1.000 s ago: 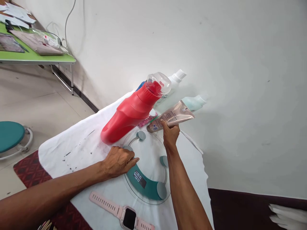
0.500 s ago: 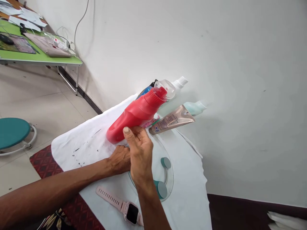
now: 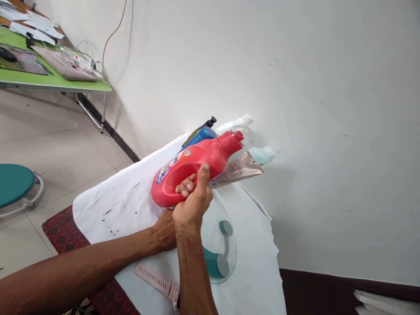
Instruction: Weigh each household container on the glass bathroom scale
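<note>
A red detergent bottle (image 3: pixel 183 168) with a clear cap leans to the upper right over the cloth-covered table. My right hand (image 3: pixel 193 197) is closed on its handle, fingers through the opening and thumb on top. My left hand (image 3: pixel 165 229) lies low behind my right wrist, near the bottle's base, with its fingers hidden. Beneath and to the right of my hands is a round clear glass piece (image 3: pixel 231 258) with teal parts (image 3: pixel 218 264). A pale pink smartwatch (image 3: pixel 154 279) lies nearby, its face mostly covered by my right forearm.
Behind the red bottle stand a blue bottle (image 3: pixel 204 133), a dark pump bottle (image 3: pixel 210 122), a bronze tube (image 3: pixel 244 168), a pale green bottle (image 3: pixel 264 154) and a white-topped bottle (image 3: pixel 234 124). The wall (image 3: pixel 295 87) rises right behind. A teal stool (image 3: pixel 15 183) and green desk (image 3: pixel 49 81) are left.
My right hand has moved up and closed around the red bottle's handle. The bottle has turned, showing its label and handle, and shifted slightly right. My left hand stays low beside it.
</note>
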`<state>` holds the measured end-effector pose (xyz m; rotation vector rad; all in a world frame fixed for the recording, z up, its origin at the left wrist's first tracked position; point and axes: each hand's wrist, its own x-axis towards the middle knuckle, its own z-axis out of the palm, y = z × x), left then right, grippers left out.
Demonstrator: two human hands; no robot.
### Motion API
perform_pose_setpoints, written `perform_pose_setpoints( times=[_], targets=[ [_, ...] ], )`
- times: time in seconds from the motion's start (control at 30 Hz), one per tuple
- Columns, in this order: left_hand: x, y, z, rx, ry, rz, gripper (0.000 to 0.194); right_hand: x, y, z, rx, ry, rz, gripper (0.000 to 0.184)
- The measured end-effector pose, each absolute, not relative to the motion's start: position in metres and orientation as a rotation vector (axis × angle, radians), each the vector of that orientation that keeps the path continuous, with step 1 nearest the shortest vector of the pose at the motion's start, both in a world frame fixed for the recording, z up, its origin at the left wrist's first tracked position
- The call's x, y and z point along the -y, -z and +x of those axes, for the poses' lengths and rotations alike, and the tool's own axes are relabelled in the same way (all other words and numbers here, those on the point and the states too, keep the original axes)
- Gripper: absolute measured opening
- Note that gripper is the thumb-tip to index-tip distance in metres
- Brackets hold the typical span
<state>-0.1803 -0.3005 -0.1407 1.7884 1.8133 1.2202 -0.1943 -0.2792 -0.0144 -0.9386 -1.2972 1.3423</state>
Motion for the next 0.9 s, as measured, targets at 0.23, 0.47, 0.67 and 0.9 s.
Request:
perform_pose_setpoints(
  times=[0.23,0.47,0.67,0.9],
  targets=[
    [0.308,0.117,-0.189,-1.797,-0.943,1.918,0.030,0.273,-0.019,-0.174,1.283,-1.309,-0.820,0.066],
    [0.305,0.095,-0.214,-1.971,-1.024,1.618,0.029,0.276,-0.059,-0.104,1.362,-1.062,-0.760,0.067],
    [0.297,0.103,-0.224,-2.118,-1.227,1.539,0.015,0.272,-0.044,-0.046,1.354,-0.963,-0.832,0.067],
    [0.294,0.113,-0.222,-2.124,-1.036,1.718,0.037,0.251,-0.002,-0.019,1.269,-1.037,-0.919,0.069]
  ],
)
